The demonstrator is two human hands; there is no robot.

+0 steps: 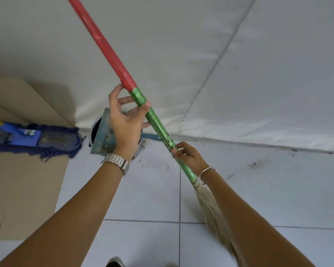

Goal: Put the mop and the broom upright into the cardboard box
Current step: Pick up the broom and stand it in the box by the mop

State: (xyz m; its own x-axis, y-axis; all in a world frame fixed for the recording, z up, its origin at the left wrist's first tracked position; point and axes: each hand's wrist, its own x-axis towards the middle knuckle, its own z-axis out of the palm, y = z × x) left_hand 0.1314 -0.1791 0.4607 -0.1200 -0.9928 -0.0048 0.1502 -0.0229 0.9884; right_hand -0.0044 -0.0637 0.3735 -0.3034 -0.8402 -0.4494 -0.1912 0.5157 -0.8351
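- The broom (154, 120) is held off the floor on a slant, handle running from the top left of the view down toward the lower right, bristle end lowest and closest to the person.
- Right hand (189, 157) is wrapped around the green-taped part of the handle, low down, just above where the pale bristles (214, 212) start. Fingers are curled round the stick, so that one's a proper grasp.
- Left hand (126, 122) is higher up, near where the green tape meets the red part. It's looser: thumb tip pressed on the green tape, fingertips touching the stick by the red section, palm spread and not closed round it. More steadying than clenching.
- So most of the long red handle pokes out above both hands, and the bristles hang below the right wrist, alongside the right forearm.
- The mop (33, 137) lies flat at the left, its blue fringed head resting on a flattened cardboard box (27, 189) on the floor, well apart from both hands.
- Behind the left hand there's a teal dustpan (104, 135) standing in a dark bucket (94, 130) against the white padded wall (239, 74).
- Silver watch (116, 162) on the left wrist, thin bangle (206, 170) on the right.
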